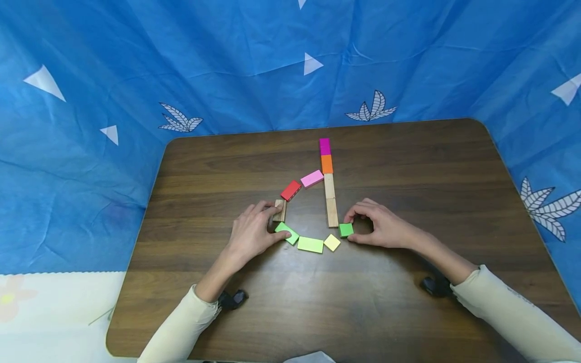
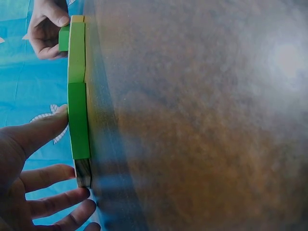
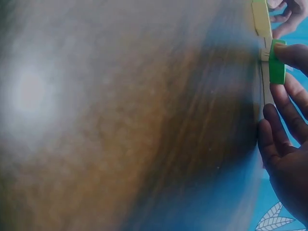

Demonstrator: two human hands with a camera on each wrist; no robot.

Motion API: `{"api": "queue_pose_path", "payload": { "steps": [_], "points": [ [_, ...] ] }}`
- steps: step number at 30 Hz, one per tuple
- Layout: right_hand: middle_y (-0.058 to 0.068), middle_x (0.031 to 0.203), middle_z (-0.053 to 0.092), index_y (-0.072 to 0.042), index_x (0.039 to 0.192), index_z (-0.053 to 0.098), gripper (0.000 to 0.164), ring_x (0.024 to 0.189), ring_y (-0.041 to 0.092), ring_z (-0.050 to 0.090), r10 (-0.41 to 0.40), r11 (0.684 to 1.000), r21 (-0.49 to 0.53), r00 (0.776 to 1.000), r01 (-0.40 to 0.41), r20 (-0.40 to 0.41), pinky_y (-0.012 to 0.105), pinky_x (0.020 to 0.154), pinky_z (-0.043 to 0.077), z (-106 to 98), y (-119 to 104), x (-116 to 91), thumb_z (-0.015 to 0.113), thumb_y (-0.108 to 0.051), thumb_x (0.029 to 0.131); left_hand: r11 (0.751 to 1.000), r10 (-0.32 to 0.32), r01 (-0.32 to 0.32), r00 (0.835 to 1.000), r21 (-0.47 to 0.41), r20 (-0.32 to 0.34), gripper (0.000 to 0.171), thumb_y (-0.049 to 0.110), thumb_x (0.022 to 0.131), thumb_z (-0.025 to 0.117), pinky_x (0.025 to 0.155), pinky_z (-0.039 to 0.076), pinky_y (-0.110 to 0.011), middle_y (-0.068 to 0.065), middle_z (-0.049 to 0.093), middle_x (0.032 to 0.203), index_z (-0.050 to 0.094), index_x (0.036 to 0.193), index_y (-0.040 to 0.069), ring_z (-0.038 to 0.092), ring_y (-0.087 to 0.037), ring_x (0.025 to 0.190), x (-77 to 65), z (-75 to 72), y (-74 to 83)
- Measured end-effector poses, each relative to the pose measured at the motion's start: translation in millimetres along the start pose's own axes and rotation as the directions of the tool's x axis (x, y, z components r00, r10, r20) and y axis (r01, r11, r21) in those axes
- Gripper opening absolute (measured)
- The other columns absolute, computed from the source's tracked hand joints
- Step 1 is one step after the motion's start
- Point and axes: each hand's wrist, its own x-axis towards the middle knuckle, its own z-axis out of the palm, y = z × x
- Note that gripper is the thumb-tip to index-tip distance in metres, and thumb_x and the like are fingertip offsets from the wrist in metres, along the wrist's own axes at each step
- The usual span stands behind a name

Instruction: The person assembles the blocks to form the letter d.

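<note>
My right hand [image 1: 386, 227] pinches a small green block [image 1: 346, 230] between thumb and fingers, just right of a yellow block [image 1: 332, 243]. In the right wrist view this green block [image 3: 276, 67] stands out in front of the row. With straight fingers, my left hand [image 1: 251, 227] touches the curve's left end: its thumb on a longer green block [image 2: 79, 120], its fingertips at a plain wooden block [image 1: 281, 214]. A light green block [image 1: 310, 245] lies between the longer green one and the yellow. A red block [image 1: 291, 190] and a pink block [image 1: 312, 179] carry the curve upward.
A straight column runs down the curve's right side: a magenta block [image 1: 325, 146], an orange block [image 1: 327, 164] and two plain wooden blocks [image 1: 332, 212]. Everything lies on a dark wooden table [image 1: 218, 171]. A blue patterned cloth [image 1: 254, 65] hangs behind it.
</note>
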Motion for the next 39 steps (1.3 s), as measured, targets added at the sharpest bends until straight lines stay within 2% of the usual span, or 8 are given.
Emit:
{"api": "queue_pose_path", "payload": {
  "steps": [21, 39],
  "points": [
    [-0.020, 0.114, 0.073, -0.030, 0.114, 0.075, 0.033, 0.111, 0.010, 0.059, -0.018, 0.999, -0.025, 0.999, 0.019, 0.031, 0.042, 0.098, 0.054, 4.4, -2.2, 2.4, 0.092, -0.025, 0.086, 1.000, 0.006, -0.006, 1.000, -0.010, -0.010, 0.076, 0.059, 0.080, 0.091, 0.076, 0.060, -0.052, -0.003, 0.067, 0.142, 0.071, 0.144, 0.023, 0.067, -0.030, 0.112, 0.3, -1.0, -0.5],
    [-0.017, 0.114, 0.073, -0.027, 0.115, 0.075, 0.034, 0.112, 0.012, 0.057, 0.027, 0.999, -0.034, 0.999, -0.025, 0.046, 0.044, 0.099, 0.053, 4.2, -4.9, 4.4, 0.092, -0.026, 0.086, 1.000, 0.000, 0.000, 1.000, -0.015, -0.006, 0.075, 0.059, 0.080, 0.092, 0.076, 0.061, -0.052, -0.003, 0.067, 0.142, 0.071, 0.143, 0.023, 0.067, -0.029, 0.114, 0.3, 0.0, -0.7]
  ]
}}
